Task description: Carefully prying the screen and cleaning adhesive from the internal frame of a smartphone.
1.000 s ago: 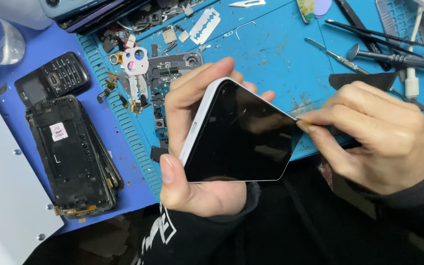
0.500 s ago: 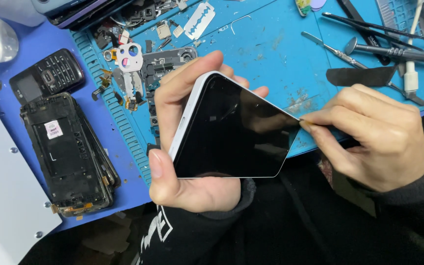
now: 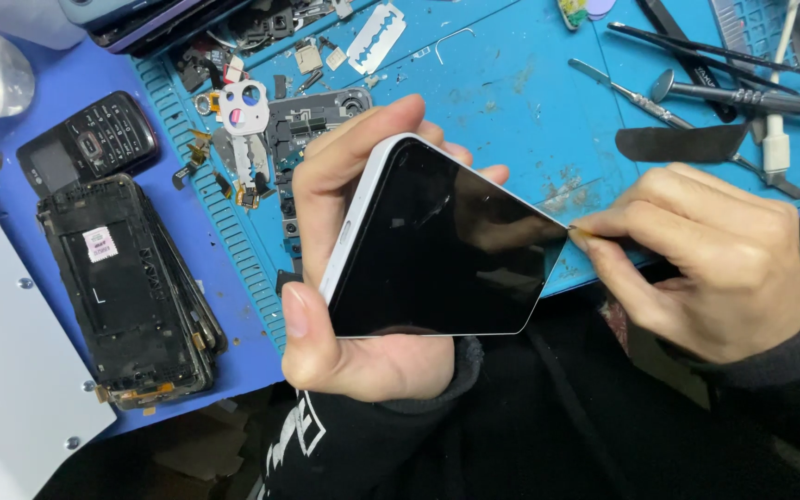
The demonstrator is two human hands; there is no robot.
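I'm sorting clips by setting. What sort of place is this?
Most likely a phone repair bench. A blue work mat carries loose phone parts, a stripped handset and metal prying tools. The left hand holds a white-edged smartphone while the right hand works at its corner.

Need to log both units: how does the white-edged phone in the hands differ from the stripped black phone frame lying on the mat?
The white-edged phone is held off the mat in the left hand; the stripped black phone frame lies flat on the blue mat. The first shows an intact dark glass face; the second shows exposed innards and a sticker. The right hand pinches at the first one's corner; nothing touches the second. Both are elongated phone bodies.
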